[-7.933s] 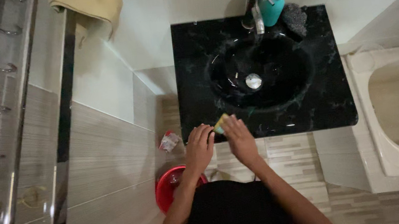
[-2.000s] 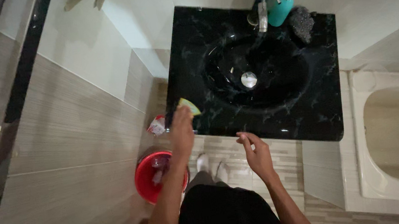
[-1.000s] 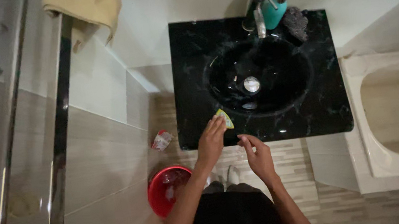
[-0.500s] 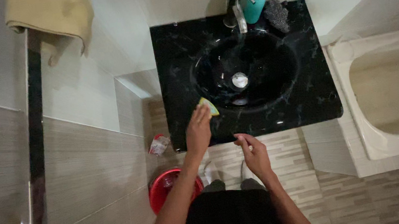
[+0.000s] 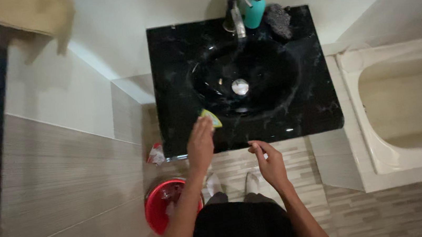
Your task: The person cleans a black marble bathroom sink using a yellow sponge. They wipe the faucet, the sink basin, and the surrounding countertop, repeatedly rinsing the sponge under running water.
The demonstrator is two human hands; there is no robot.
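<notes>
Far left, a beige towel (image 5: 24,15) hangs over the grey-tiled wall; lower down, on the floor, a small crumpled wrapper (image 5: 155,154) and a red bucket (image 5: 160,210) sit beside the person's legs.

Step in hand, as I read it: wiping the front-left rim of the black marble tabletop (image 5: 175,85) w/ a yellow-green sponge (image 5: 211,118); the left hand (image 5: 201,145) lies flat, fingers stretched fwd and pressing the sponge down at the basin's edge, more a push than a grip; sponge sits at the lip of the round black basin (image 5: 248,77), touching the fingertips.

Right hand (image 5: 269,162) hovers just off the tabletop's front edge, fingers loosely curled, holding nothing.

Next move likely calls for steady downward pressure and a sweep along the rim, keeping the sponge from slipping into the bowl; surface looks glossy, prob. wet.

Back of the tabletop: chrome tap (image 5: 232,5), teal soap dispenser (image 5: 254,10), dark scrubber (image 5: 279,20); right of that, a cream bathtub (image 5: 359,117), w/ striped floor tiles below.
</notes>
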